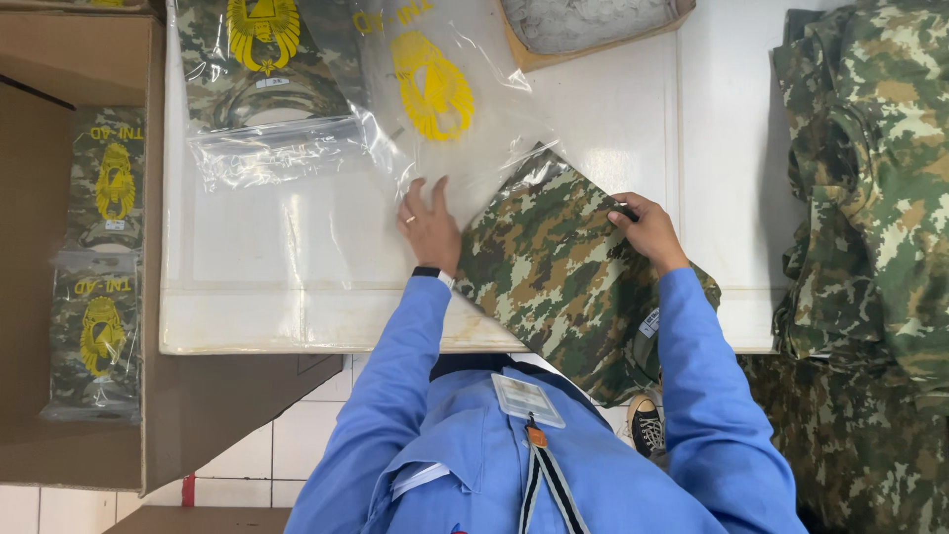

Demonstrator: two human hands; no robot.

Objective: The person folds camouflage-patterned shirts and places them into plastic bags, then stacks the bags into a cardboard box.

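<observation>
A folded camouflage garment (554,277) lies slantwise over the near edge of the white table (633,138), just right of the picture's centre, with its lower end hanging off the table toward the person's lap. Its upper corner, pointing to about 12 o'clock, sits in the mouth of a clear plastic bag (435,109) printed with a yellow emblem; the bag stretches away toward 11 o'clock from the garment. The left hand (431,225) lies at 9 o'clock of the garment, fingers spread and flat, pressing on the lower film of the bag just beside the cloth; a ring shows on one finger and a dark band on the wrist. The right hand (647,229) is at 3 o'clock of the garment, fingers curled and pinching its right edge. Both arms wear blue sleeves. At 11 o'clock of the left hand, well apart from it, a packed bag (262,79) with a camouflage garment inside rests on the table. At 12 o'clock, at the table's far edge, stands a cardboard tray (593,30) with pale contents. At 3 o'clock, off the table, a pile of camouflage clothing (870,188) rises. At 9 o'clock, a large cardboard box (40,257) holds more packed bags (104,267) laid flat.
</observation>
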